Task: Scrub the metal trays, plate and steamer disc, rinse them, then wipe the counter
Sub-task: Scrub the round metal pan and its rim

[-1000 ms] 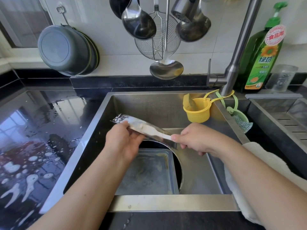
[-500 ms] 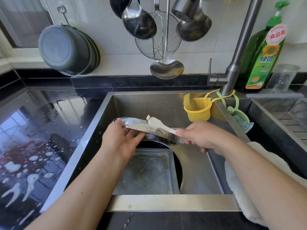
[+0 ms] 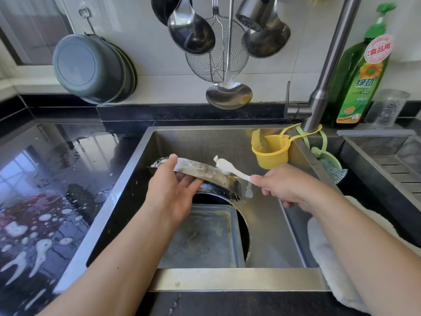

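The metal tray [image 3: 205, 240] lies lowest and nearest in the sink [image 3: 268, 233], flat on the bottom, with yellowish residue on it and part of a round metal rim [image 3: 247, 233] curving along its right side. It waits just under the left forearm.

Above it, the left hand [image 3: 173, 192] holds a shallow metal plate [image 3: 205, 173] tilted on its edge, thumb curled over the upper rim and fingers spread behind it. The long axis of the plate runs from upper left to lower right, so its lower end points toward the right hand [image 3: 289, 185]. This hand is closed around the handle of a white brush [image 3: 230, 169], and the brush head touches the soapy face of the plate near the middle of its upper edge.

I judge the next stroke will follow this long axis, down-right toward the right hand, which is the nearer hand to the low end.

There is open room to the right of the plate over the bare sink floor. Farther back, a yellow cup [image 3: 271, 153] hangs at the sink corner, near the brush, and could be hit on a wide backswing. The faucet [image 3: 328, 71] rises behind it. On the left, the black counter [image 3: 45, 190] carries foam spots, not yet wiped.
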